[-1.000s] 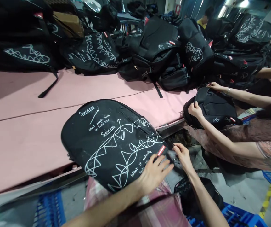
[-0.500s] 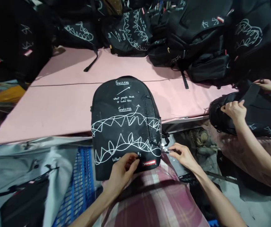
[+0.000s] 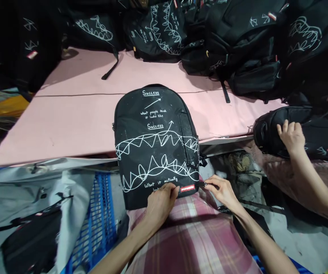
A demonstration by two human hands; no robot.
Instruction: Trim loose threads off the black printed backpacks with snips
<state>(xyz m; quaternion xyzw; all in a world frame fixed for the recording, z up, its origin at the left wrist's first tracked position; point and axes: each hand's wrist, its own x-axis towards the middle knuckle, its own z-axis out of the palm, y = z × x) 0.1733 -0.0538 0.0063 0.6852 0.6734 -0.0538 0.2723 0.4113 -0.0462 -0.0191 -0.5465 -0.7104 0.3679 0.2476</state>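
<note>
A black backpack printed with white "Success" lettering and scribbled lines lies face up, its top on the pink table and its bottom edge over my plaid-covered lap. My left hand is closed on the backpack's bottom edge, just left of a small red label. My right hand pinches the zipper pull at the bag's lower right corner.
Several black backpacks are heaped along the table's far side. A co-worker's hand rests on another black backpack at the right. A blue plastic crate and grey sheeting sit at my lower left.
The backpack has swung from lying slanted to standing straight in front of me. My left hand went from flat on the fabric to gripping the bottom edge; my right stays at the zipper.
</note>
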